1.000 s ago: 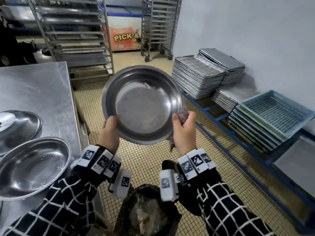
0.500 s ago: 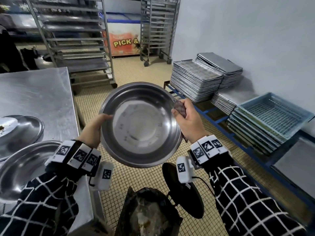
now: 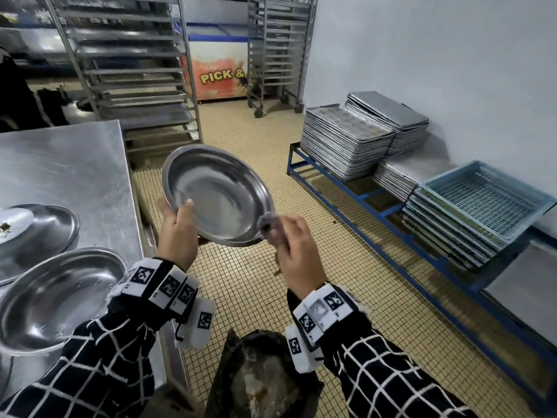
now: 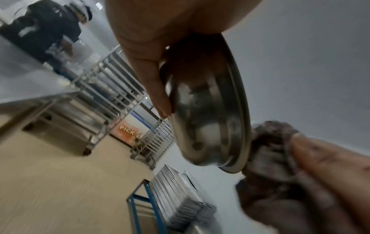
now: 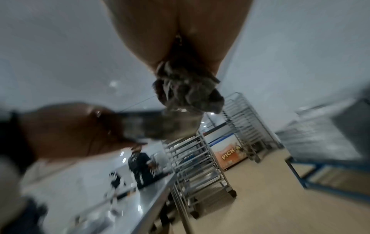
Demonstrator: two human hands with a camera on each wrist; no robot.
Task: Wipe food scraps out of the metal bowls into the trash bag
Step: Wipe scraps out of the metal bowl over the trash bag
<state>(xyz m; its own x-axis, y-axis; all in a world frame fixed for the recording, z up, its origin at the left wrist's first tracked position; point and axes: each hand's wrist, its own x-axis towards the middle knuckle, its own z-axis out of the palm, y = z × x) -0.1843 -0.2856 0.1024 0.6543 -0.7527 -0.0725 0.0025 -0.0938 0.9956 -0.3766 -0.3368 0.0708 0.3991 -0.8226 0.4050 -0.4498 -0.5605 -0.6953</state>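
My left hand (image 3: 177, 227) grips the near left rim of a metal bowl (image 3: 220, 196), thumb inside, and holds it tilted in the air over the floor. The bowl's inside looks shiny and bare. In the left wrist view the bowl (image 4: 208, 114) shows its underside. My right hand (image 3: 294, 248) holds a crumpled grey-brown rag (image 3: 266, 223) against the bowl's near right rim; the rag (image 5: 188, 93) bulges out of the fingers. The black trash bag (image 3: 262, 378), with scraps inside, stands open on the floor below and between my wrists.
On the steel table (image 3: 69, 173) at left lie an empty bowl (image 3: 57, 297) and behind it a bowl with scraps (image 3: 36, 233). Tall wheeled racks (image 3: 129, 70) stand behind. Stacked trays (image 3: 346, 143) and blue crates (image 3: 482, 203) sit on a low blue frame at right.
The bowl has moved left and tipped, now held by the left hand alone at its rim. The right hand with the rag has slid down from the upper right rim to the near right edge.
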